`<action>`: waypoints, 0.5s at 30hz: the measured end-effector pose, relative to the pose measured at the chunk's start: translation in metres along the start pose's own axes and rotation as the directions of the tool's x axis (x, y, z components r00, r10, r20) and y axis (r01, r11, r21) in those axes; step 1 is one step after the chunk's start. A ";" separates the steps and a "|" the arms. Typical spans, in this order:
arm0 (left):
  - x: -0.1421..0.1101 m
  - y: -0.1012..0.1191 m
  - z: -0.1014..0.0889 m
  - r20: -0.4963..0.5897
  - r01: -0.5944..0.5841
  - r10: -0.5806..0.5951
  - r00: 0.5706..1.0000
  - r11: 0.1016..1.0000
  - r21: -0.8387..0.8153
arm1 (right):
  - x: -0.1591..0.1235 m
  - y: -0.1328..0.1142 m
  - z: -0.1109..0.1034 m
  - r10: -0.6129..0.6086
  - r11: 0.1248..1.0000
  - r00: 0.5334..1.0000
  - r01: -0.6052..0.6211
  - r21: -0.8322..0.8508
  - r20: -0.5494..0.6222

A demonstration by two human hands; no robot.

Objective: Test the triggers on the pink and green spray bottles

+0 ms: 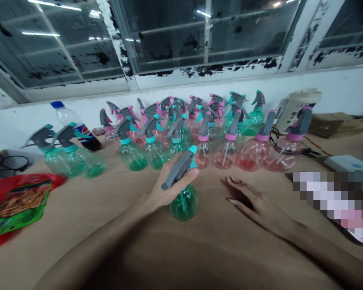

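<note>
A green spray bottle (184, 205) with a grey and turquoise trigger head stands near the middle of the table, in front of the others. My left hand (166, 183) is wrapped round its neck and head. To the right, my right hand (249, 199) rests low over the tabletop with fingers apart and nothing in them. Just beyond my hands is a row of spray bottles, among them a green one (133, 155) with a turquoise collar and a clear pink one (224, 155) with a pink collar. Several more stand behind, partly hidden.
At the left lie a red and green snack bag (24, 205) and, farther back, a tilted cola bottle (84, 131). A large cup (296, 106), dark cables (290, 149), a cardboard box (326, 123) and a white box (351, 163) are on the right. Windows (199, 36) rise behind.
</note>
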State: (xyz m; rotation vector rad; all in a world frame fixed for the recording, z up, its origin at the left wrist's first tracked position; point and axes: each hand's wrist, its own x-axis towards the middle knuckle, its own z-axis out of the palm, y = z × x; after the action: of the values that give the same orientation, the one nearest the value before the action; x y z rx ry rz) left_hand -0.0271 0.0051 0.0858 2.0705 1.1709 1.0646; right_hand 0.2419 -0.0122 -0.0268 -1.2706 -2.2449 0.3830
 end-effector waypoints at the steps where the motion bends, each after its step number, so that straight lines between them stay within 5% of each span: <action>1: 0.000 0.001 0.000 0.001 -0.005 0.005 1.000 1.000 -0.009 | 0.000 0.000 0.000 0.001 1.000 1.000 -0.001 -0.004 -0.001; 15: -0.003 0.002 0.002 0.006 -0.030 0.030 1.000 0.997 -0.066 | -0.001 -0.002 -0.001 0.015 1.000 1.000 -0.015 -0.026 0.004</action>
State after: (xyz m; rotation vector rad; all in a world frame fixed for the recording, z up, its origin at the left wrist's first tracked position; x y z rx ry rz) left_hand -0.0256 0.0015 0.0854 2.0451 1.0900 1.0944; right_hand 0.2415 -0.0141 -0.0251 -1.3015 -2.2516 0.3635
